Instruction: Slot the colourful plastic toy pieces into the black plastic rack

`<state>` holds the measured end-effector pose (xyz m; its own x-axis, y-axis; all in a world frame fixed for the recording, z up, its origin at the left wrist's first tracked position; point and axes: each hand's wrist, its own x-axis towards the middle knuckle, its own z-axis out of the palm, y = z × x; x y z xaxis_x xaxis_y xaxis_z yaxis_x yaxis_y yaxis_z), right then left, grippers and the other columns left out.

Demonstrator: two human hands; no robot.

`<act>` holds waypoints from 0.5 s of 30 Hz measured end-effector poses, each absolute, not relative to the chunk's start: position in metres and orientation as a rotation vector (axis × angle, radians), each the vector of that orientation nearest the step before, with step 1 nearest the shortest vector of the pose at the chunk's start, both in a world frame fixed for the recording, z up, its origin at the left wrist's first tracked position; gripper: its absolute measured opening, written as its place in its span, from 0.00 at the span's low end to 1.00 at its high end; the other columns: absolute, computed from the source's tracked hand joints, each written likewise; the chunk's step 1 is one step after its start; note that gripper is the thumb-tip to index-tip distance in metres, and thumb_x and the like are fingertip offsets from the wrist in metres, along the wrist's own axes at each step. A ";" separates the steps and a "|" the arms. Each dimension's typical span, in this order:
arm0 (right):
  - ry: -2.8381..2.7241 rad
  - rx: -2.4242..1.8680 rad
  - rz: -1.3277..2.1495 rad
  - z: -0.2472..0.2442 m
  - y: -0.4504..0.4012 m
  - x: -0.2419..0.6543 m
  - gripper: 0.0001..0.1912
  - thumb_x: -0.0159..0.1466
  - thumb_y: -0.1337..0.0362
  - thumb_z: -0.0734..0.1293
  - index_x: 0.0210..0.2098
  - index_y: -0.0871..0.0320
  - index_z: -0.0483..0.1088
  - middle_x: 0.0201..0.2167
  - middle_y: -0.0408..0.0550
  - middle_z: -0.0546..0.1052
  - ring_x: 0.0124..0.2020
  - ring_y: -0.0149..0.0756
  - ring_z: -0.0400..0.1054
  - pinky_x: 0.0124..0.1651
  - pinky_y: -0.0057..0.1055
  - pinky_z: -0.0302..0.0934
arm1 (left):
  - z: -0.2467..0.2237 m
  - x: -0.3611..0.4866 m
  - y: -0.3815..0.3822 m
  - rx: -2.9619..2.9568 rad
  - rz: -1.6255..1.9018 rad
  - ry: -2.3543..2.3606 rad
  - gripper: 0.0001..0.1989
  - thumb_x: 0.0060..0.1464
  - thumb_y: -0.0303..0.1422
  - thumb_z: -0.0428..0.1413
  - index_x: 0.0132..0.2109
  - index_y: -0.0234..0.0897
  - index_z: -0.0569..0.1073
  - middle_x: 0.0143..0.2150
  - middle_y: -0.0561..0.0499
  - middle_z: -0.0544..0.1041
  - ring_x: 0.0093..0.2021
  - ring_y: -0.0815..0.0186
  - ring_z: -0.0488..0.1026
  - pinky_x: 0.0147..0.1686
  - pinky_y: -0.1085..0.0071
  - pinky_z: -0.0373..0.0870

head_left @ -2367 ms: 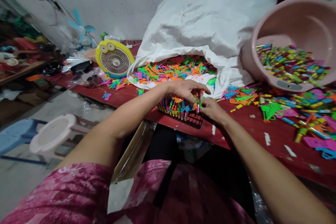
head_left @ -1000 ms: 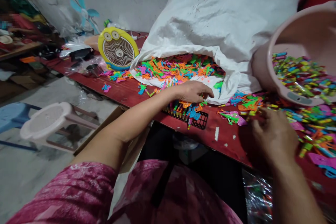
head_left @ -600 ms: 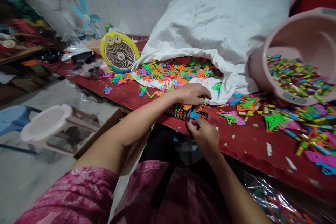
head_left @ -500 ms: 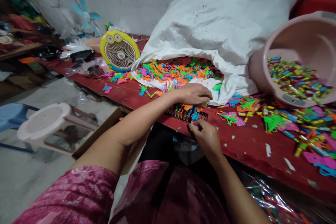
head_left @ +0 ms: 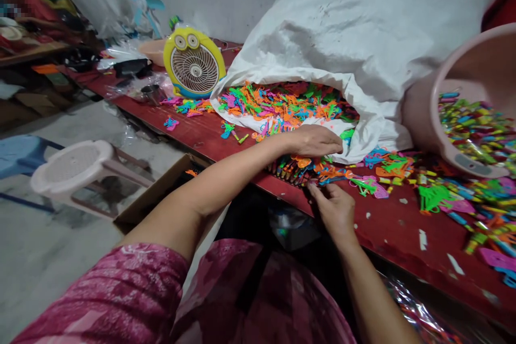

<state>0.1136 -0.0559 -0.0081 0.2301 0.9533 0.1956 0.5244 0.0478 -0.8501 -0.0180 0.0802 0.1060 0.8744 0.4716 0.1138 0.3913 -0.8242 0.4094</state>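
A narrow black slotted rack filled with small tubes lies along the front edge of the red table. My left hand reaches across above it, palm down, fingers stretched to the right; its underside is hidden. Orange and blue plastic pieces lie just under those fingers, at the rack's right end. With thumb and fingertips at that same end, my right hand grips the rack's near edge. Behind, a white woven sack opens onto a heap of colourful plastic pieces.
On the right a pink tub lies tipped, holding small coloured tubes. More pieces and tubes spill across the red table. A yellow fan stands at left. Stools and an open cardboard box are below. Another person sits far left.
The view has shifted, so the scene sits a little differently. Orange pieces now lie at the rack's right end, where bare slots showed. Both hands stay near the rack.
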 end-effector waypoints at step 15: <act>-1.861 -1.438 0.134 -0.013 -0.060 0.106 0.17 0.71 0.56 0.59 0.27 0.54 0.65 0.24 0.46 0.70 0.27 0.36 0.64 0.32 0.31 0.54 | 0.104 -0.018 0.083 2.661 0.277 0.601 0.19 0.64 0.37 0.42 0.45 0.40 0.77 0.49 0.50 0.79 0.48 0.63 0.72 0.48 0.68 0.64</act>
<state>0.1056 -0.0599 -0.0135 -0.0705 0.8632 0.4999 0.7827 0.3585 -0.5087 -0.0178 0.0826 0.1035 0.8881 0.4479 0.1030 0.3695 -0.8291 0.4197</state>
